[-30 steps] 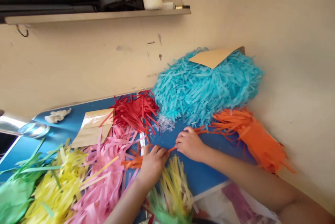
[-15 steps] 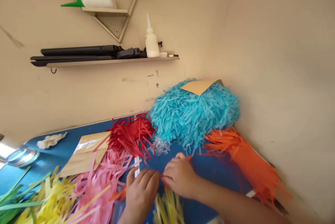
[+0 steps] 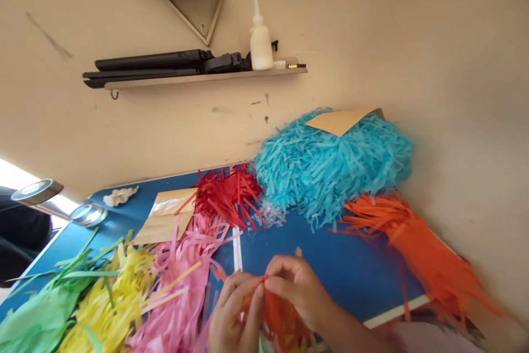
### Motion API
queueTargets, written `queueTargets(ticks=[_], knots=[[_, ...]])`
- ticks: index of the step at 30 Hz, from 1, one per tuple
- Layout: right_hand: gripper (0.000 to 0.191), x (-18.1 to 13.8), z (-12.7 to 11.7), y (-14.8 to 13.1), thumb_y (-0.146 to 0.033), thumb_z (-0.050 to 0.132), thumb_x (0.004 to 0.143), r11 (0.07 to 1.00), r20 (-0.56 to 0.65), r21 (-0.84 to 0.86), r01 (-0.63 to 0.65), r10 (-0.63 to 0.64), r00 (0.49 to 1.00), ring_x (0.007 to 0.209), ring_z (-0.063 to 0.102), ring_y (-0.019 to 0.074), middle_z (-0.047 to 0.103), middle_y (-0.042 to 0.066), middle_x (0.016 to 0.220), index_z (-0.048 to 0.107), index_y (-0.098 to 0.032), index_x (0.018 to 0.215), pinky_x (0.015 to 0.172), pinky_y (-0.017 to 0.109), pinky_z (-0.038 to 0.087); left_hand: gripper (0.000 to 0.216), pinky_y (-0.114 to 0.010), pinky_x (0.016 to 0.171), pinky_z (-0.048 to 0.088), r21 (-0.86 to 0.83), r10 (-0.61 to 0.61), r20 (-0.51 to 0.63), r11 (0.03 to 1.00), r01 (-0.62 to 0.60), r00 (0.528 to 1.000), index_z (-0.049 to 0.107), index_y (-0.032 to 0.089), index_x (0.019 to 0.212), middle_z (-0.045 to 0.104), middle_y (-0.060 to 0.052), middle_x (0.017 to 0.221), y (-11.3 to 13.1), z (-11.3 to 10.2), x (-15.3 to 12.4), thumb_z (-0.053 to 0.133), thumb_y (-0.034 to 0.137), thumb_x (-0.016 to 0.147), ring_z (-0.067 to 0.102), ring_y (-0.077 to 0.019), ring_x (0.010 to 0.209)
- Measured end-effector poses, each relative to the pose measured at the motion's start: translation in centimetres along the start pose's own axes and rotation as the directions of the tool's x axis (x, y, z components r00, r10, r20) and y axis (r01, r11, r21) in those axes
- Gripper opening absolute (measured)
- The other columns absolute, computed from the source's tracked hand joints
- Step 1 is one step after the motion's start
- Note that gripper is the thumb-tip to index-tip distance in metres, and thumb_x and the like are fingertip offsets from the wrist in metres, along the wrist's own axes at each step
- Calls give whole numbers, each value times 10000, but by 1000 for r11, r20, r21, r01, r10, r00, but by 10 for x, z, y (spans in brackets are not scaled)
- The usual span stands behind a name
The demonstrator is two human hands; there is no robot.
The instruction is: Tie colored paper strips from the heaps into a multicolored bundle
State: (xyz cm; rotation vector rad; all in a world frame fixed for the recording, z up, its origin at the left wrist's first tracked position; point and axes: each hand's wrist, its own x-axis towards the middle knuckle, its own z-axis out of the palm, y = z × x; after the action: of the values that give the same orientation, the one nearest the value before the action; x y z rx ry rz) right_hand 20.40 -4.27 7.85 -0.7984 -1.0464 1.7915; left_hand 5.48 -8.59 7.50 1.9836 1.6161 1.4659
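Close together at the bottom middle, my left hand (image 3: 237,309) and my right hand (image 3: 300,289) both pinch a strip of orange tissue paper (image 3: 264,280). Their fingertips almost meet at the pinch. Below them hangs a cut fringe of orange tissue paper (image 3: 283,320), partly hidden by the fingers, with some yellow strips at its lower edge. To the left lie pink tissue fringe (image 3: 182,278), yellow fringe (image 3: 118,287) and green fringe (image 3: 45,306). More orange fringe (image 3: 430,254) is spread at the right.
Behind the hands stand a large blue fringed piece (image 3: 334,171) with cardboard on top and red fringe (image 3: 227,193). A brown envelope (image 3: 167,215), a lamp (image 3: 86,214) and clear bits (image 3: 271,214) lie on the blue table (image 3: 330,259). A wall shelf (image 3: 206,79) holds a glue bottle (image 3: 261,44).
The hands have come closer together and lower, pinching the orange strip at their fingertips. The orange fringe now hangs below them, over the yellow strips. The view has shifted left and down.
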Motion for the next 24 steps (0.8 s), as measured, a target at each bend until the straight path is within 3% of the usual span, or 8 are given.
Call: queueTargets(ticks=[5,8,11,15,20,24], knots=[[206,-1,0,3,-341,799,734,997,10,-11,80,-80,997,681,523,113,602,-23,743,694,-212,854,661,224,425,144,-261,734,575,-34,-18,26,999,18,1000,722,253,939,725,-22,851,3,1,-4,614,203,858,709,-175,787],[146,1,-2,2,-318,778,759,992,20,-52,118,-117,993,681,521,116,604,-18,736,696,-204,801,657,226,417,170,-304,789,554,29,7,-57,1000,-6,998,675,250,990,719,-29,898,2,4,-9,608,173,853,695,-189,843],[140,0,-2,1,-308,776,762,987,-24,-32,160,-161,987,709,532,126,603,-13,760,688,-204,794,673,235,423,182,-379,866,494,143,107,-143,986,-86,984,641,255,980,692,-20,857,2,9,-15,654,156,828,658,-195,831],[128,-3,-2,4,-308,762,786,979,-29,5,204,-203,979,790,582,156,644,14,848,683,-212,817,739,266,461,206,-416,857,451,228,191,-136,961,-156,972,631,268,998,696,-14,841,6,17,-16,658,146,835,638,-194,795],[88,-5,-2,8,-277,755,803,971,-40,11,238,-237,971,809,600,162,652,16,846,688,-225,826,770,277,479,138,-340,767,514,131,126,-203,986,-100,971,644,252,969,681,-22,844,11,22,-10,636,168,860,646,-182,808],[82,-6,-5,10,-269,760,791,968,-37,6,250,-249,968,813,602,168,649,19,847,697,-227,824,765,284,488,50,-285,697,551,0,-10,-148,1000,10,989,672,243,884,666,-24,824,14,20,-6,636,215,864,661,-175,793]])
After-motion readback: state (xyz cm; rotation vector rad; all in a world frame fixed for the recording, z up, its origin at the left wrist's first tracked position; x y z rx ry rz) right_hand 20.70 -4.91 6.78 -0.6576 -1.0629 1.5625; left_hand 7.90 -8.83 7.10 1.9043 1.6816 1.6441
